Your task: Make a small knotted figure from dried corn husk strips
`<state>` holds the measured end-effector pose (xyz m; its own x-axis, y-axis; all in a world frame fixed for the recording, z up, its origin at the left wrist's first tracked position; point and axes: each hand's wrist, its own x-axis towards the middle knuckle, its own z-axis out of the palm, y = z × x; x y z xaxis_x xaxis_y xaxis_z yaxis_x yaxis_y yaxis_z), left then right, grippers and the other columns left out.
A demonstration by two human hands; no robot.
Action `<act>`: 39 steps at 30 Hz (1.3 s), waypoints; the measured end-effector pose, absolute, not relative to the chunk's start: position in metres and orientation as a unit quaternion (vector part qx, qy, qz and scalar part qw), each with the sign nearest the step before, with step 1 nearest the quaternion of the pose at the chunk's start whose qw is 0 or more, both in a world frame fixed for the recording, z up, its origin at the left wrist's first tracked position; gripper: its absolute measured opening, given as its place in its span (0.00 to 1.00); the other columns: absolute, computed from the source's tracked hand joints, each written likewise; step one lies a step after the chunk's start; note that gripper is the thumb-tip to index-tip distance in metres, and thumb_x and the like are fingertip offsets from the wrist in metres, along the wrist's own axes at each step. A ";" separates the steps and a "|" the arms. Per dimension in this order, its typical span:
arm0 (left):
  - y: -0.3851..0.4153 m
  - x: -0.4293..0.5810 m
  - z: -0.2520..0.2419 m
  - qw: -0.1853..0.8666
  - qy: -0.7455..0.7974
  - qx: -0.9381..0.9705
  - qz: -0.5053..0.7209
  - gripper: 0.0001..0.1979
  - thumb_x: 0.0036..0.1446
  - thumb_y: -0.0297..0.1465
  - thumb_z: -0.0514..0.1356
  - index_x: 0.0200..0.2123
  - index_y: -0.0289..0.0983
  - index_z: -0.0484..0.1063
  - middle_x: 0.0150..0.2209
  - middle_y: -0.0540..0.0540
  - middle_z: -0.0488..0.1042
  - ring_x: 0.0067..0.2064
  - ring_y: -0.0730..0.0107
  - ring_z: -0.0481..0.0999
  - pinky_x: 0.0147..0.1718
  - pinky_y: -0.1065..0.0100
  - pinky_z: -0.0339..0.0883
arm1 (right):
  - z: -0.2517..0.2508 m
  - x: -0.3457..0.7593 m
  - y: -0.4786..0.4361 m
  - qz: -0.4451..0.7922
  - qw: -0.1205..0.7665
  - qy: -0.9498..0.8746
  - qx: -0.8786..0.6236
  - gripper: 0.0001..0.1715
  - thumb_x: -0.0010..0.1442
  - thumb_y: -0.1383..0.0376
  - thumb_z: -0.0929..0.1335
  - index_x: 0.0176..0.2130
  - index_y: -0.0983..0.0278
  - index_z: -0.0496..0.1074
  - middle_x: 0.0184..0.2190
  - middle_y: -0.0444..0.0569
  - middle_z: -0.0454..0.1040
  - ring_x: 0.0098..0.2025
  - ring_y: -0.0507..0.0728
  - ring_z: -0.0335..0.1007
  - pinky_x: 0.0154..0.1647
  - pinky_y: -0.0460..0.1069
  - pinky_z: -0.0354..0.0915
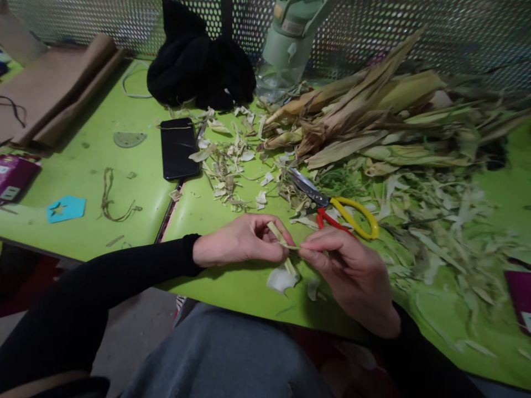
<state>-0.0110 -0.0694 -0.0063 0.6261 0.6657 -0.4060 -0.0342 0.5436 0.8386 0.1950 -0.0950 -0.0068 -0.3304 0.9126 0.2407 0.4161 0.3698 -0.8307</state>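
Both my hands meet over the near edge of the green table. My left hand is closed, pinching a pale strip of corn husk between thumb and fingers. My right hand is closed too, pinching the same strip's other end. A whitish husk piece hangs below the strip, just above the table. Scissors with yellow and red handles lie just beyond my right hand, blades pointing to the far left.
A heap of dried corn husks fills the far right, with husk scraps spread around. A black phone, black cloth, pale green bottle, brown rolled material and blue paper shape lie about. Mesh fence behind.
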 end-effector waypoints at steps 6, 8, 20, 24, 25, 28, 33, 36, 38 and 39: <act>-0.069 -0.012 -0.007 0.747 0.369 0.498 0.242 0.13 0.51 0.32 0.68 0.38 0.33 0.71 0.22 0.58 0.60 0.24 0.81 0.56 0.22 0.76 0.52 | -0.011 0.200 -0.084 0.380 0.330 -0.712 -0.490 0.10 0.61 0.55 0.71 0.32 0.57 0.74 0.28 0.45 0.76 0.30 0.55 0.72 0.30 0.51 0.69; -0.068 -0.013 -0.006 0.734 0.355 0.524 0.248 0.12 0.55 0.34 0.65 0.41 0.32 0.72 0.24 0.56 0.61 0.26 0.80 0.59 0.24 0.75 0.54 | -0.012 0.201 -0.080 0.391 0.312 -0.699 -0.511 0.10 0.61 0.55 0.70 0.36 0.58 0.75 0.29 0.46 0.76 0.30 0.55 0.71 0.29 0.50 0.68; -0.074 -0.010 -0.011 0.775 0.327 0.518 0.158 0.09 0.59 0.34 0.61 0.35 0.32 0.71 0.29 0.53 0.66 0.30 0.78 0.61 0.30 0.72 0.55 | -0.011 0.190 -0.082 0.440 0.332 -0.690 -0.469 0.09 0.60 0.56 0.71 0.32 0.57 0.76 0.31 0.46 0.75 0.32 0.54 0.72 0.31 0.49 0.69; -0.071 -0.014 -0.007 0.790 0.314 0.512 0.126 0.12 0.58 0.37 0.63 0.36 0.32 0.75 0.31 0.50 0.70 0.32 0.76 0.63 0.33 0.71 0.57 | -0.006 0.200 -0.077 0.546 0.254 -0.669 -0.436 0.12 0.60 0.53 0.71 0.39 0.58 0.76 0.28 0.44 0.74 0.27 0.52 0.71 0.27 0.47 0.67; -0.070 -0.015 -0.007 0.799 0.300 0.510 0.110 0.13 0.58 0.38 0.63 0.36 0.32 0.76 0.32 0.49 0.71 0.32 0.76 0.64 0.33 0.71 0.57 | -0.004 0.203 -0.074 0.547 0.227 -0.687 -0.421 0.13 0.60 0.53 0.71 0.41 0.58 0.77 0.28 0.44 0.74 0.27 0.52 0.71 0.27 0.47 0.67; -0.067 -0.019 -0.007 0.818 0.268 0.504 0.070 0.13 0.59 0.38 0.63 0.39 0.33 0.78 0.33 0.48 0.72 0.32 0.76 0.64 0.33 0.72 0.58 | -0.001 0.210 -0.069 0.499 0.183 -0.760 -0.374 0.16 0.60 0.52 0.71 0.43 0.59 0.78 0.32 0.46 0.75 0.31 0.53 0.72 0.31 0.48 0.68; -0.065 -0.020 -0.008 0.813 0.292 0.500 0.058 0.14 0.58 0.39 0.64 0.37 0.33 0.77 0.33 0.49 0.73 0.34 0.76 0.66 0.37 0.72 0.61 | 0.000 0.210 -0.068 0.424 0.185 -0.822 -0.332 0.18 0.62 0.52 0.70 0.45 0.60 0.77 0.32 0.47 0.77 0.30 0.54 0.72 0.30 0.48 0.65; -0.064 -0.019 -0.010 0.808 0.287 0.512 0.052 0.13 0.60 0.37 0.61 0.40 0.33 0.77 0.37 0.47 0.75 0.37 0.74 0.69 0.41 0.71 0.62 | 0.001 0.208 -0.071 0.386 0.189 -0.838 -0.335 0.11 0.67 0.57 0.66 0.37 0.60 0.75 0.28 0.45 0.77 0.28 0.53 0.71 0.29 0.48 0.63; -0.064 -0.019 -0.009 0.802 0.284 0.523 0.050 0.12 0.62 0.34 0.59 0.41 0.33 0.78 0.38 0.47 0.75 0.37 0.74 0.69 0.41 0.71 0.62 | 0.002 0.208 -0.074 0.369 0.201 -0.845 -0.330 0.09 0.67 0.60 0.66 0.35 0.59 0.74 0.28 0.43 0.78 0.28 0.52 0.72 0.30 0.48 0.62; -0.064 -0.019 -0.009 0.799 0.284 0.527 0.052 0.12 0.62 0.34 0.58 0.40 0.34 0.78 0.37 0.47 0.74 0.37 0.75 0.68 0.40 0.71 0.62 | 0.002 0.207 -0.075 0.360 0.209 -0.847 -0.331 0.08 0.67 0.61 0.67 0.36 0.59 0.73 0.28 0.43 0.78 0.28 0.52 0.72 0.30 0.48 0.62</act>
